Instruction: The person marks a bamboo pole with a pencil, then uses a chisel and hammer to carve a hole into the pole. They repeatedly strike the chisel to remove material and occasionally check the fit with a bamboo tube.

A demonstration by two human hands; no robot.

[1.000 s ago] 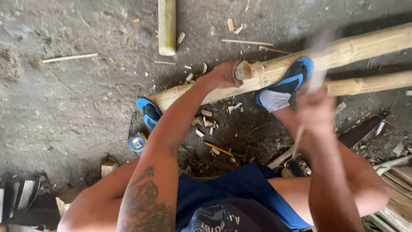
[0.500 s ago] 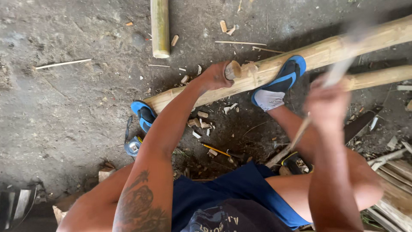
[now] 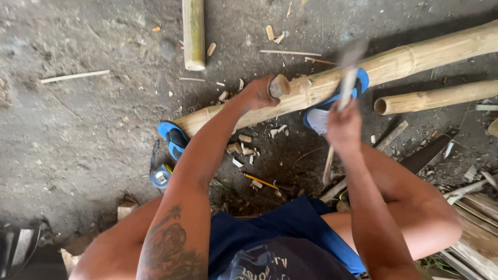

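Note:
My left hand (image 3: 256, 94) grips a short wooden-handled tool (image 3: 279, 85) and holds it against a long bamboo pole (image 3: 404, 61) lying across the ground. My right hand (image 3: 343, 126) is shut on the handle of a hammer-like tool (image 3: 348, 72), blurred by motion, raised just right of the wooden handle. Both feet in blue sandals rest at the pole: the left sandal (image 3: 174, 139) near its left end, the right sandal (image 3: 358, 87) on the pole behind the blurred tool.
A second, thinner bamboo pole (image 3: 436, 97) lies to the right. A short bamboo piece (image 3: 193, 31) lies at the top. Wood chips (image 3: 244, 148), a yellow pencil (image 3: 259, 181) and a tape measure (image 3: 161, 176) lie on the dirt floor. Bamboo strips (image 3: 477, 212) pile at the right.
My right hand has swung the blurred tool leftward, closer to the wooden handle in my left hand. The left hand stays on the pole.

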